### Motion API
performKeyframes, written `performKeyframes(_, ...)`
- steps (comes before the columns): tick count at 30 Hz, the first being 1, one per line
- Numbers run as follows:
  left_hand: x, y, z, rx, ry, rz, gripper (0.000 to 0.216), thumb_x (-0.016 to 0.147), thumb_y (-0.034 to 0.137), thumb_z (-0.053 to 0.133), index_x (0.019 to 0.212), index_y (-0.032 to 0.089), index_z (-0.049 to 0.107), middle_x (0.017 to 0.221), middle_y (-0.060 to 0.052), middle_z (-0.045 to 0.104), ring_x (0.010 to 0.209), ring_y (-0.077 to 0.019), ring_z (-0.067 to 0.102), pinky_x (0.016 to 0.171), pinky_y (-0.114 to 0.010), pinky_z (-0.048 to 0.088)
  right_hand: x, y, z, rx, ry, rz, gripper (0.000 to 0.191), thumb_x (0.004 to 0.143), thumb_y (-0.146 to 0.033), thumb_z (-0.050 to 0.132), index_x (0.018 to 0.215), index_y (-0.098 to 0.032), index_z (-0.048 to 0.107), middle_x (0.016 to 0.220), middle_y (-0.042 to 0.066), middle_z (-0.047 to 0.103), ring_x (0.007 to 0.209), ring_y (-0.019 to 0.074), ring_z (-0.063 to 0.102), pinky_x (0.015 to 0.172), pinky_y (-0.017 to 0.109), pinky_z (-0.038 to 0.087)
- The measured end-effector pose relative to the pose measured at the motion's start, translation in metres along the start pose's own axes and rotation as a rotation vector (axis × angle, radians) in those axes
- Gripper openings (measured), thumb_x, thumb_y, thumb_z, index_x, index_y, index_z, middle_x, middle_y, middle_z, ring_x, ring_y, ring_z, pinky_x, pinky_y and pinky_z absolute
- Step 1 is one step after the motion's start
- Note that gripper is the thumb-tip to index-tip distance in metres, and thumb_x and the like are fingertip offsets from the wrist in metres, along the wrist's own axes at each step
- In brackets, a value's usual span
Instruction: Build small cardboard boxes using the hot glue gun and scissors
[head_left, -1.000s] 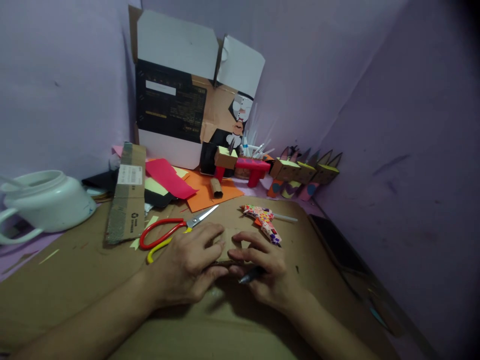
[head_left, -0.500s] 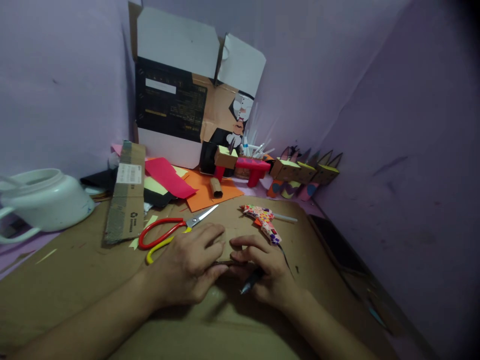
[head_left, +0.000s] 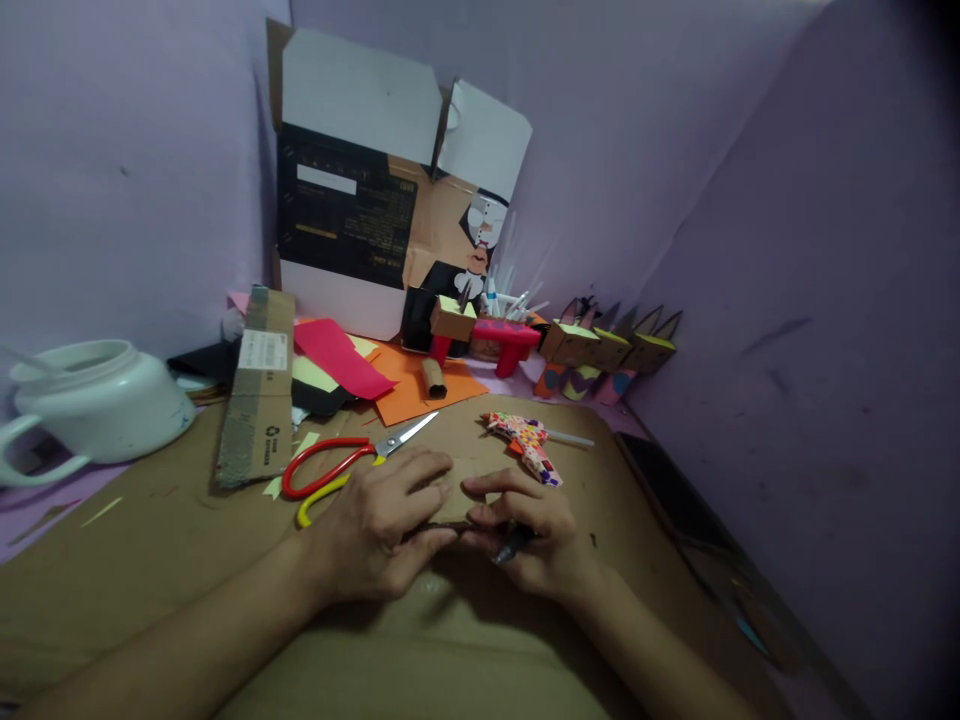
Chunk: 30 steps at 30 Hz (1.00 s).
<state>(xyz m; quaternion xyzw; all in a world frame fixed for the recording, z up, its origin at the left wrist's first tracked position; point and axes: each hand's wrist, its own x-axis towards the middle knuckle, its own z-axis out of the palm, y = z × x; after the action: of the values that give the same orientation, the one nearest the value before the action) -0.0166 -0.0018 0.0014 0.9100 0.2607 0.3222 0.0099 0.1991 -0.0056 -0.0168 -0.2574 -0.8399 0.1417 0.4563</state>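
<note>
Head camera has the left hand (head_left: 390,520) pinching the left side of the cardboard piece (head_left: 459,492), right hand (head_left: 536,530) pinching its right, dark pen (head_left: 514,543) tucked in; near edge runs crosswise between them, neither hand nearer.

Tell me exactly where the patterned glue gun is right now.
In the head view, the glue gun lies right of centre on the cardboard sheet, just beyond the right hand and to the right of the scissors.
</note>
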Motion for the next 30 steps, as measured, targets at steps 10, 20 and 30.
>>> performKeyframes(10, 0.017, 0.007, 0.0, -0.451, 0.031, -0.515, 0.026, 0.085, 0.032, 0.043, 0.064, 0.018, 0.048, 0.093, -0.004, 0.054, 0.082, -0.0171, 0.056, 0.071, -0.029, 0.046, 0.003, -0.005, -0.001, -0.014, -0.024, 0.031, 0.012, 0.073, -0.015, 0.071, 0.08, -0.019, 0.062, 0.094, 0.012, 0.069, 0.08, 0.0176, 0.069, 0.067, 0.026, 0.054)
performKeyframes(20, 0.033, -0.003, 0.007, -0.484, -0.169, -0.701, 0.024, 0.064, 0.033, 0.063, 0.066, 0.02, 0.042, 0.062, 0.006, 0.043, 0.054, -0.0107, 0.037, 0.049, -0.022, 0.029, 0.001, -0.003, -0.001, 0.017, -0.015, 0.058, 0.012, 0.074, -0.019, 0.071, 0.082, -0.02, 0.063, 0.095, 0.011, 0.069, 0.081, 0.018, 0.069, 0.069, 0.027, 0.054)
performKeyframes(30, 0.034, -0.008, -0.002, -0.358, -0.236, -0.578, 0.027, 0.069, 0.041, 0.064, 0.067, 0.02, 0.047, 0.067, 0.005, 0.047, 0.06, -0.0123, 0.042, 0.052, -0.023, 0.03, 0.001, -0.004, -0.001, 0.028, -0.028, 0.077, 0.014, 0.074, -0.019, 0.071, 0.083, -0.021, 0.061, 0.095, 0.01, 0.069, 0.088, 0.0201, 0.068, 0.073, 0.029, 0.053)
